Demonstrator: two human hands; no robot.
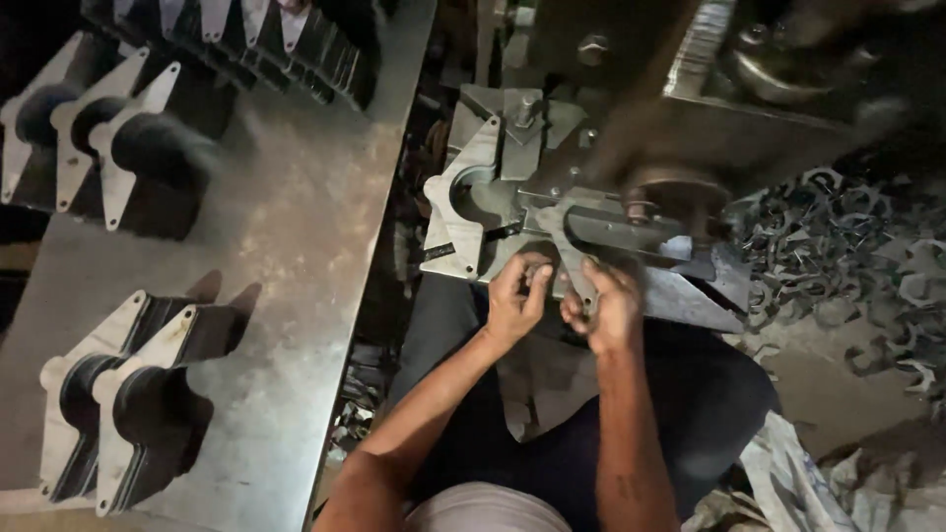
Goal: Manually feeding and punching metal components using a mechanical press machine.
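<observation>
Steel everywhere: we are looking down at a press fixture [512,197] sitting just beyond our knees, and we are taking it as the landmark. A flat metal blank [576,241] with a curved cut-out is lying across the near edge of the fixture, one pointed leg hanging toward us.

Our left hand [514,300] is working at the near-left side of that leg. Its fingers [535,281] are curling in tight, thumb closing toward them, and they are pinching the lower edge of the blank. Our right hand [606,305] is working at the near-right side of the leg, fingers bent and pressed together around the tip of the leg; blur is hiding exactly how the thumb is sitting. Both hands are nearly touching each other, with the leg of the blank between them.

Left of the fixture, a grey sheet-metal bench [286,227] is carrying upright stacks of cut plates: one stack [108,143] at the far-left, one [123,399] at the near-left, another row [256,30] along the far edge. Right of the fixture, a heap of curved scrap offcuts [847,256] is lying on the floor. Crumpled pale cloth [808,478] is lying near-right of the fixture, beside our dark trousers.
</observation>
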